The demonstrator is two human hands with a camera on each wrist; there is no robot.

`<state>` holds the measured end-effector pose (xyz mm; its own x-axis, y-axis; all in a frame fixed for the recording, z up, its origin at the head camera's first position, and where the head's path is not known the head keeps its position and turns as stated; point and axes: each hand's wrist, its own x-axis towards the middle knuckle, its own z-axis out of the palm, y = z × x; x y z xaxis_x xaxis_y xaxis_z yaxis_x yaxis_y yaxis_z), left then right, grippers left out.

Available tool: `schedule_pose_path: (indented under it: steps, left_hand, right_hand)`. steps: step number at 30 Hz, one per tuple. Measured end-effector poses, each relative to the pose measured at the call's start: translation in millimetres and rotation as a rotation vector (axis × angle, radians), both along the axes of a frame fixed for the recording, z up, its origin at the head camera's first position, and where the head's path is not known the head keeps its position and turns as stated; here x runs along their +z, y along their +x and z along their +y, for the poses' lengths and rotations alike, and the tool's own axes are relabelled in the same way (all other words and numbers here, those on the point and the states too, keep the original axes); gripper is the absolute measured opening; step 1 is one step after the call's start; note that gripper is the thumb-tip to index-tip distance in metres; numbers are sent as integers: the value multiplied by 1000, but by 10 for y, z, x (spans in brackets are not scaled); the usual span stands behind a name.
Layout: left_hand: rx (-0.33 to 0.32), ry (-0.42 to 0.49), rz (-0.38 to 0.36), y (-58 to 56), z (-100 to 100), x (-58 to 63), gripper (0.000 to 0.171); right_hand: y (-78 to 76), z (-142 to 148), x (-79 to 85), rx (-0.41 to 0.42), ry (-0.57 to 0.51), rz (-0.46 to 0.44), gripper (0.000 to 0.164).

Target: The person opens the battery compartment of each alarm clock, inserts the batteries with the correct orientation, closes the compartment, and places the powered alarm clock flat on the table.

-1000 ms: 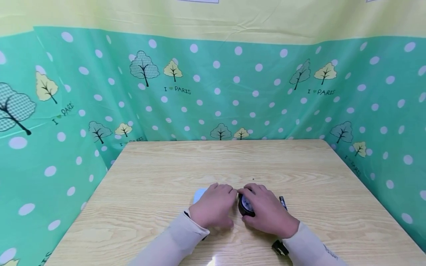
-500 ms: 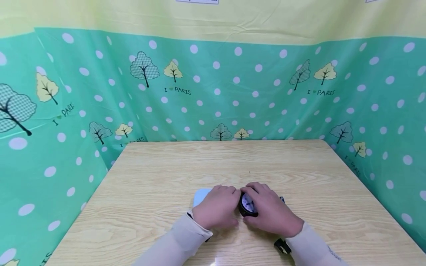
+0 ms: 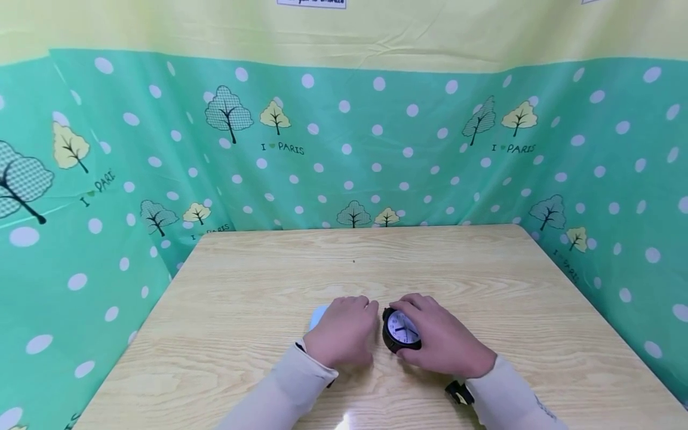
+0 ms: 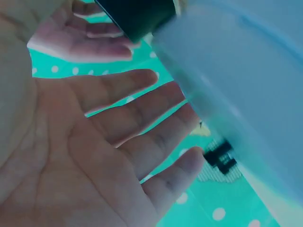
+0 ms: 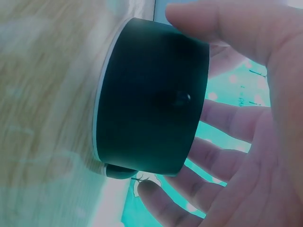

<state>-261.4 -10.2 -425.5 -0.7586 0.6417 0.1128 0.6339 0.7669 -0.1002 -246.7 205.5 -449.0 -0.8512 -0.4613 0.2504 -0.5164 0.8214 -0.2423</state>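
Note:
In the head view, my right hand (image 3: pixel 443 337) grips a round black alarm clock (image 3: pixel 402 328) with a white dial. Its fingers lie over the far edge and its thumb is at the near edge. The right wrist view shows the dark casing (image 5: pixel 151 99) between thumb and curved fingers. My left hand (image 3: pixel 344 331) is just left of the clock, with a gap between them. Partly covered by it is a light blue object (image 3: pixel 317 315). In the left wrist view the fingers are extended, some tips behind the edge of that blue object (image 4: pixel 236 80); whether they touch it is unclear.
Both hands are over a light wooden table (image 3: pixel 258 280). A green and yellow curtain (image 3: pixel 371 143) with dots and trees hangs behind and beside it. A small black piece (image 3: pixel 459 392) shows by the right cuff. Another dark piece (image 4: pixel 220 156) appears beside the blue object.
The clock has turned slightly, and more of its dial shows. My left hand has drawn a little away from it. The dark stick-like thing beyond my right hand is now out of sight.

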Motion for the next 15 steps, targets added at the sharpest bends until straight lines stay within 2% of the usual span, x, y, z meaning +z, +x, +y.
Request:
schedule_pose_path:
  steps: [6,12,15]
  left_hand:
    - [77,-23,-82,-21,-167,14,105]
    - [118,-56,-98,-56,-298,-6,98]
    - [127,-45,-114,-83,-332,-33,93]
  right_hand:
    - [15,-29,2,-23,11,-16,83]
    - [17,-36,-2,-30,22,-8,83]
    - [17,-39,-4,-27,24,-11,83]
